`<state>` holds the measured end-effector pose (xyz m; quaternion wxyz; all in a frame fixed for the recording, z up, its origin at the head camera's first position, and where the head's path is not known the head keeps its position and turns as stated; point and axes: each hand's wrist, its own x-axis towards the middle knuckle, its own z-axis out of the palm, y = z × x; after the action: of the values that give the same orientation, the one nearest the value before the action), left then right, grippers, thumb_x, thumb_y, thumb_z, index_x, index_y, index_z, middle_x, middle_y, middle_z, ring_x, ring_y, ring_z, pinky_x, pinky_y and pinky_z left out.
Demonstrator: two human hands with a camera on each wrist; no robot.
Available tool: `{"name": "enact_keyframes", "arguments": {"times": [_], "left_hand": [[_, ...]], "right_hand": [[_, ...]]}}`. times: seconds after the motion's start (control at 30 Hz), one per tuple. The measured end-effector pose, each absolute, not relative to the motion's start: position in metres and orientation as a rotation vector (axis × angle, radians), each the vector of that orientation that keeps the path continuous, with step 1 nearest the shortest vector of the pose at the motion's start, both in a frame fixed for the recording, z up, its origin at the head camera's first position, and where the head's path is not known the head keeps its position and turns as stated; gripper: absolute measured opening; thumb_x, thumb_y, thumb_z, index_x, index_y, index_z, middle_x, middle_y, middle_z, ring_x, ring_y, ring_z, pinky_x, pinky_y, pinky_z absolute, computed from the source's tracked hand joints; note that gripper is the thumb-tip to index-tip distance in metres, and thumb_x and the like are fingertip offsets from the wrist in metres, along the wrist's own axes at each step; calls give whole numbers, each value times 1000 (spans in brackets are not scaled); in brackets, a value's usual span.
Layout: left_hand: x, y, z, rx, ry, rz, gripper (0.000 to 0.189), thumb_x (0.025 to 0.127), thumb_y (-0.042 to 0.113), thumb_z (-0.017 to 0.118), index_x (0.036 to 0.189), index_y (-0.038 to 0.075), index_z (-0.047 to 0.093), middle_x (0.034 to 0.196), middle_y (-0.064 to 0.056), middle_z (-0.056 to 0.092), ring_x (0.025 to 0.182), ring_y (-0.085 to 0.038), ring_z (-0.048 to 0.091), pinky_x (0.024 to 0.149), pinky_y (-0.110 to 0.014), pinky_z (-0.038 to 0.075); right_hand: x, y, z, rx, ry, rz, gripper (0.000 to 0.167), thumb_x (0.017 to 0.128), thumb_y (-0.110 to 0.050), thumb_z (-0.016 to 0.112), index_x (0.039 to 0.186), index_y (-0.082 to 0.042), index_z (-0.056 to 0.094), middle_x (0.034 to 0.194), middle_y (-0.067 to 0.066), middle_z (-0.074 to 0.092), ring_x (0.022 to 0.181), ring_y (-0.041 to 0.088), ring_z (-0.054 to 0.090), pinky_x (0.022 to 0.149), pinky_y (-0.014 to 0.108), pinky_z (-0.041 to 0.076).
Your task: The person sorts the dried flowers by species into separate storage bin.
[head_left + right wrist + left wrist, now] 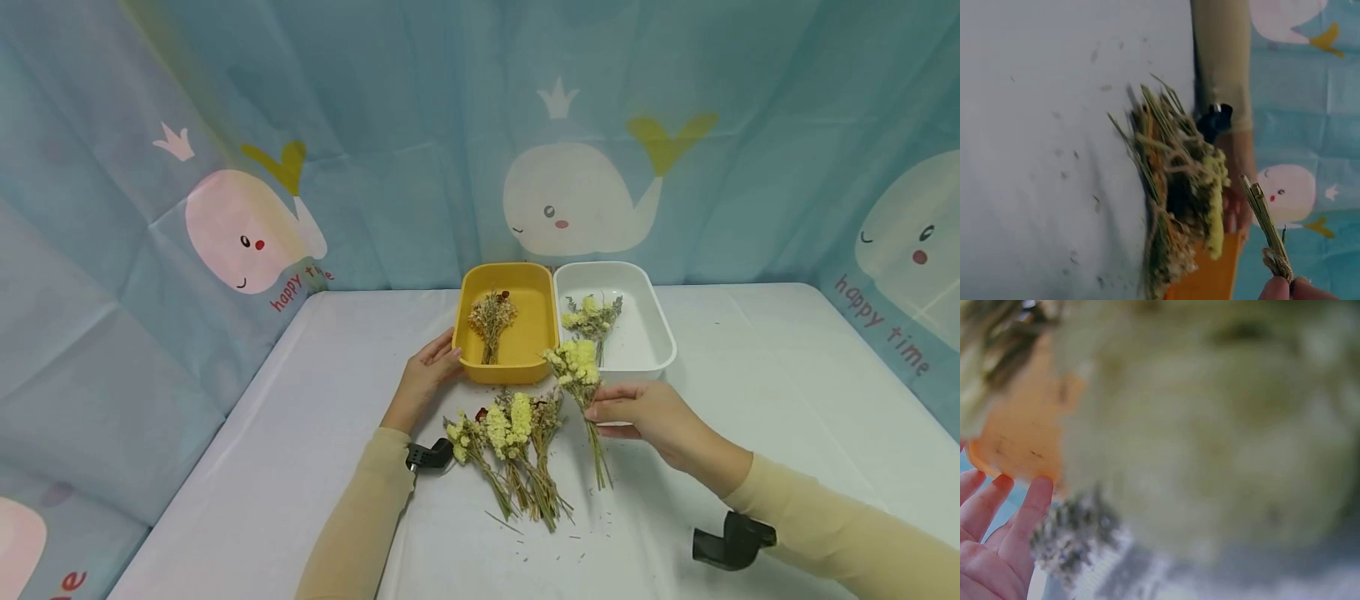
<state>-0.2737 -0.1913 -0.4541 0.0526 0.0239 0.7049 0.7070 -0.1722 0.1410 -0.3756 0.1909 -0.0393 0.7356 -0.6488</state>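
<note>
My right hand [663,423] pinches the tied stems of a bunch of yellow dried flowers [579,365], its heads in front of the white tray [660,350]. In the right wrist view, thumb and fingertips hold the string-tied stems [1267,228]. My left hand [426,379] touches the near left corner of the yellow tray [506,373]; in the left wrist view its fingers [1032,506] are fairly straight against the tray's side. A brownish dried bunch [492,321] lies in the yellow tray, and a pale yellow bunch [592,315] in the white one.
Between my forearms lies a pile of several dried flower bunches [517,450], with stem scraps around it on the white tablecloth [787,400]. A blue whale-print curtain [405,167] hangs behind the trays. Blurred flowers [1210,437] cover much of the left wrist view.
</note>
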Motion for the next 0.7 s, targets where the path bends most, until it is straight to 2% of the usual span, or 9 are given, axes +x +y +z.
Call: {"name": "enact_keyframes", "arguments": {"times": [0.4,0.7], "left_hand": [[-274,-191,-454,65,2136,2151,56,100,19,61,153,18,41,157,-9,43,139,-25,49,102,-34,57],[-273,-191,-454,57,2139,2149,57,101,19,61,153,17,41,157,-10,43,140,-26,49,105,-37,55]], "right_hand": [[-205,150,-356,-23,1991,-1894,53,93,-5,67,134,20,46,89,-7,73,83,3,72,81,21,63],[-222,153,-349,50,2011,-1903,53,93,-6,68,136,18,46,86,-9,73,79,1,71,81,19,62]]}}
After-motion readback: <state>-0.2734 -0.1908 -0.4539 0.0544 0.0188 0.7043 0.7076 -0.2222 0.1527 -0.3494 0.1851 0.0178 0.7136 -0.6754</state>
